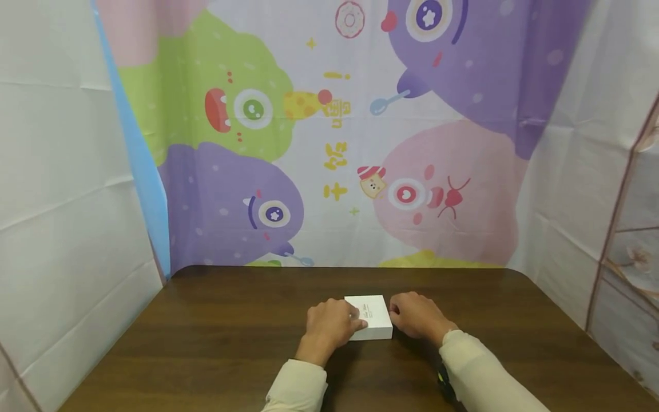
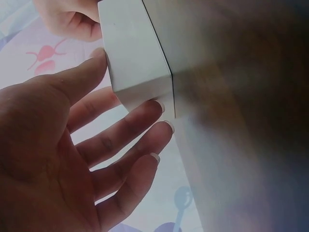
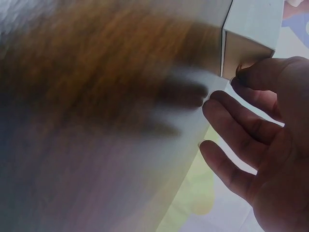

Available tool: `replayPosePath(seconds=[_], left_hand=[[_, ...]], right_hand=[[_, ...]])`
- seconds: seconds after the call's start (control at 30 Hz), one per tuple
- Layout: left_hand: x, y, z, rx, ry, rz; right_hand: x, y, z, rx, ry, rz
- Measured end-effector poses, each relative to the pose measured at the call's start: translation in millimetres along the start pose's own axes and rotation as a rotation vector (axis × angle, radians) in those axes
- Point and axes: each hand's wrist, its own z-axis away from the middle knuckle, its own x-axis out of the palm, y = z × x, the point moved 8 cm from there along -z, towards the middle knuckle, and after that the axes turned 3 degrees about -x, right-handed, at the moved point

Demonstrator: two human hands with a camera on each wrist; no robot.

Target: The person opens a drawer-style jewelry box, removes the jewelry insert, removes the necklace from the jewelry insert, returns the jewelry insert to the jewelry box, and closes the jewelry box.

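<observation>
White rectangular box (image 1: 380, 312) is lying on brown wood-grain surface (image 1: 231, 320); left hand (image 1: 329, 321), fingers spread, is gripping its left end; right hand (image 1: 418, 313) is touching right end, pinch unclear. Probably steadying; next move needing even grip.

Head view: from above the near side of the table (image 1: 231, 326), behind both hands; faces forward and slightly down toward the curtain (image 1: 355, 131); the farthest back, with the box (image 1: 377, 315) small.
Left wrist view: close at the palm of the left hand (image 1: 329, 323), facing past its fingers to the box and curtain; turned sideways, table along the picture's right.
Right wrist view: close at the palm of the right hand (image 1: 417, 315); turned the other way, table filling the picture's left.
Box: shared by all three.
Pink figure (image 1: 473, 229): shared by head and left wrist.
Yellow patch (image 3: 200, 193): shared by head and right wrist.
</observation>
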Motion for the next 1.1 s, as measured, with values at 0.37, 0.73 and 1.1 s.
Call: replayPosePath(seconds=[0.37, 0.73, 1.1], left_hand=[[0.8, -1.0, 0.3, -0.004, 0.001, 0.023], [1.8, -2.0, -0.3, 0.001, 0.011, 0.01], [2.5, -1.7, -0.7, -0.003, 0.012, 0.009]], right_hand=[[1.3, -0.2, 1.2, 0.005, -0.003, 0.011], [1.4, -2.3, 2.8, -0.002, 0.0, 0.009], [0.8, -2.9, 6.1, -0.005, -0.007, -0.007]])
